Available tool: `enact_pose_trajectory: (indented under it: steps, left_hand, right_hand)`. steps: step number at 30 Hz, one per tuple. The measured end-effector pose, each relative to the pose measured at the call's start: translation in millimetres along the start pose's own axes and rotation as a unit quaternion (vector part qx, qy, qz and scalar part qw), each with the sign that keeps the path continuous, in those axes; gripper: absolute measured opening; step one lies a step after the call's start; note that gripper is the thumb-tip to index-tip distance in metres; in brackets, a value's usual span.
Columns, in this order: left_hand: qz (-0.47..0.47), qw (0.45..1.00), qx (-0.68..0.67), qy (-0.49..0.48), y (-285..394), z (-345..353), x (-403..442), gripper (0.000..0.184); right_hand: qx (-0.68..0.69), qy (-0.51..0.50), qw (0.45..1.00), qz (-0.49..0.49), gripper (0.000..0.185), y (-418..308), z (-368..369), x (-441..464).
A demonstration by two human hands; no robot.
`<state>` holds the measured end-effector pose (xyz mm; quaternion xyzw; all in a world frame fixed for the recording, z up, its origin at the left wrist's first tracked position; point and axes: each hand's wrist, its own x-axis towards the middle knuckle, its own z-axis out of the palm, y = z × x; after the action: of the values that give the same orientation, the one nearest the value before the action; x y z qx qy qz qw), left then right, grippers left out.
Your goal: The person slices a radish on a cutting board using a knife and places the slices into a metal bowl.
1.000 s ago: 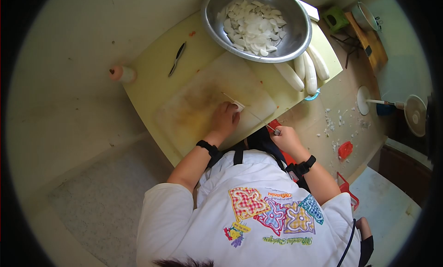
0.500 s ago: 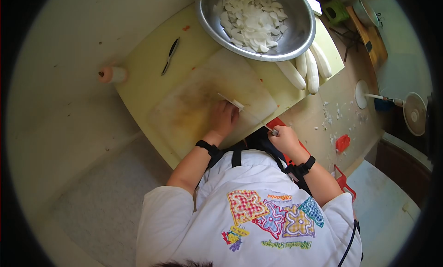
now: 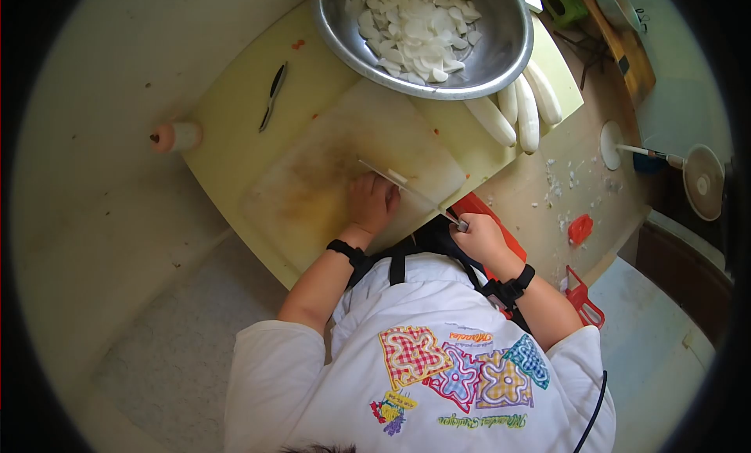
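Observation:
My right hand (image 3: 479,238) is wrapped round the handle of a kitchen knife (image 3: 418,195), near the right edge of the cutting board (image 3: 289,171). The blade reaches leftward across the board, passing just beyond the fingertips of my left hand (image 3: 371,204). Those fingers are curled down against the board; whatever is under them is hidden. A small white slice (image 3: 397,175), looking like radish, sits on the far side of the blade. Beyond the board stands a large metal bowl (image 3: 344,55) holding many thin white radish slices (image 3: 418,30).
Several peeled white radishes (image 3: 528,116) lie right of the bowl. A peeler (image 3: 273,97) rests on the yellow table (image 3: 227,113), with a pink-capped bottle (image 3: 176,137) at its left edge. White scraps (image 3: 555,187) and a red object (image 3: 580,229) are on the floor near a fan (image 3: 702,182).
The view has shifted slightly, so the bowl, board and peeler appear a little further left and higher. Both hands stay at the knife in nearly the same pose.

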<state>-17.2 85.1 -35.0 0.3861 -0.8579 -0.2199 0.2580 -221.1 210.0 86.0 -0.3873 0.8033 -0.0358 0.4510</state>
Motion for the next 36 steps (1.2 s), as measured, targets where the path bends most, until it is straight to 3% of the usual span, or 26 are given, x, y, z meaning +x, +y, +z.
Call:
enact_pose_trajectory:
  steps: [18,23,30,36]
  left_hand:
    - [-0.008,0.999,0.011,-0.031,-2.2,0.6,-1.7,0.029]
    - [0.011,1.000,0.004,0.015,1.1,0.2,4.2,0.024]
    - [-0.001,1.000,-0.006,0.001,1.1,0.0,2.7,0.023]
    - [0.003,1.000,-0.015,-0.001,-1.5,0.5,1.3,0.024]
  right_hand:
    - [-0.009,-0.017,1.000,0.003,0.019,-8.1,-4.2,1.7]
    - [-0.017,-0.037,0.999,0.013,0.020,-10.1,-8.6,4.3]
    - [-0.026,-0.051,0.998,0.001,0.022,-18.1,-9.1,13.0]
    - [0.022,-0.053,0.998,-0.013,0.024,-23.9,-5.1,22.7]
